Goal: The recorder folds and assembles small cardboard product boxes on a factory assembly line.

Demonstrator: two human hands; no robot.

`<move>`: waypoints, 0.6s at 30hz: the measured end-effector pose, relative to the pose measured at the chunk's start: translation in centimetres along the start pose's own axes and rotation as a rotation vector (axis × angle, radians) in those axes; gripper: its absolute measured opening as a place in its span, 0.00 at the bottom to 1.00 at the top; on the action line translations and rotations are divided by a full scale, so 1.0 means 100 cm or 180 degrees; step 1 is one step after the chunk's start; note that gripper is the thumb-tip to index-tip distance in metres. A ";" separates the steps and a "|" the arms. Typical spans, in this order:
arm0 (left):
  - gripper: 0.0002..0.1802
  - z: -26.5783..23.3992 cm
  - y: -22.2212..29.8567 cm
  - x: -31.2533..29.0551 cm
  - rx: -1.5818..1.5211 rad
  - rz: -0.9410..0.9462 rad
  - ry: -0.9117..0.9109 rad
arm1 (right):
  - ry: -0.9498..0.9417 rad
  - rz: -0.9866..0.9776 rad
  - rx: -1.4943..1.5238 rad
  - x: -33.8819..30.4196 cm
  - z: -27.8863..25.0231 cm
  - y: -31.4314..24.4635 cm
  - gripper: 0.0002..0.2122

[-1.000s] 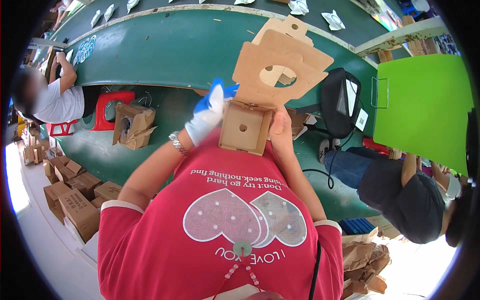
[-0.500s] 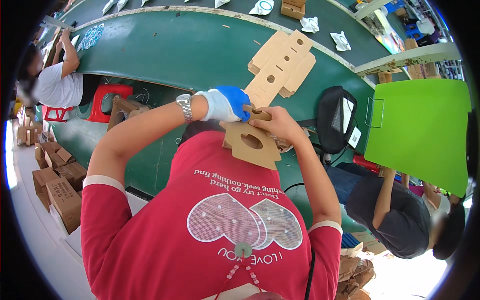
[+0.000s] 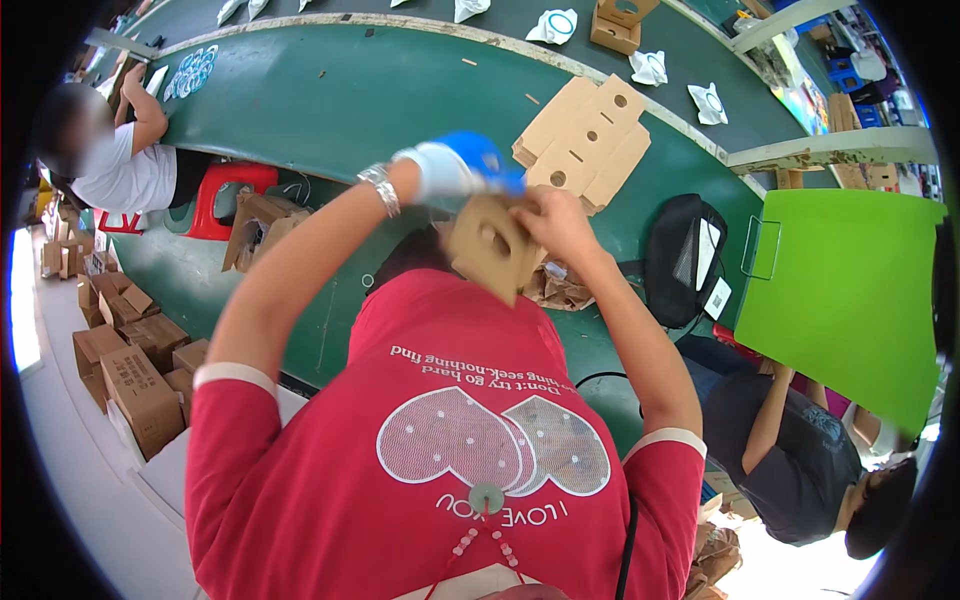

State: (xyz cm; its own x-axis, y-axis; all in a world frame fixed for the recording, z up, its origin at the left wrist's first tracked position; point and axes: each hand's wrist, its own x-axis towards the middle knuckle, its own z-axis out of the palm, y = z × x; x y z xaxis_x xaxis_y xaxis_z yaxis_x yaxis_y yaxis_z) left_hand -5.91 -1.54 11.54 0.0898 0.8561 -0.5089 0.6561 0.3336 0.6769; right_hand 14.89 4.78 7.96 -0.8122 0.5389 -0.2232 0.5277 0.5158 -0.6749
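A brown cardboard box piece [image 3: 475, 250] with a round cut-out is held up in front of my chest, tilted and partly folded. My right hand [image 3: 555, 222], bare, is closed on its right edge with the thumb on the face. My left hand [image 3: 465, 165], in a blue and white glove, is at the upper edge of the cardboard. Its fingers are smeared by motion, so their grip does not show. Just beyond my hands lies a stack of flat cardboard box blanks [image 3: 590, 140] with round holes.
A green worktable [image 3: 400, 90] runs across the front, with a conveyor [image 3: 680, 75] behind it carrying white packets and an open box. A black mesh chair back [image 3: 680, 255] and a lime-green board [image 3: 840, 300] stand at right. Co-workers sit left and right. Cartons [image 3: 145, 395] pile up at left.
My left hand has risen along the cardboard. The cardboard piece has turned, and its lower flap has swung to a steeper angle. My right hand keeps hold. The whole view has shifted slightly.
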 end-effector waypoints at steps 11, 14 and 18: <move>0.58 0.068 -0.051 0.011 -0.0479 0.1430 0.1825 | 0.1394 0.1666 -0.0539 0.022 0.044 0.046 0.11; 0.63 0.046 -0.004 0.044 -0.0447 0.1760 0.1635 | 0.1266 0.1879 -0.0384 0.025 0.039 0.049 0.11; 0.67 0.034 0.028 0.063 0.0271 0.2082 0.0913 | 0.1240 0.1874 0.0173 0.016 0.036 0.054 0.11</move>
State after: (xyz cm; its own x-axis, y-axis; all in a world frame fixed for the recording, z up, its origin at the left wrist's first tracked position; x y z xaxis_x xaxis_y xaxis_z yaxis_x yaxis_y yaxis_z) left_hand -0.97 3.39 8.41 0.2917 0.9440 0.1542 0.5925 -0.3049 0.7456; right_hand 15.59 6.03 1.40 -0.2421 0.9224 -0.3008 0.8305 0.0368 -0.5558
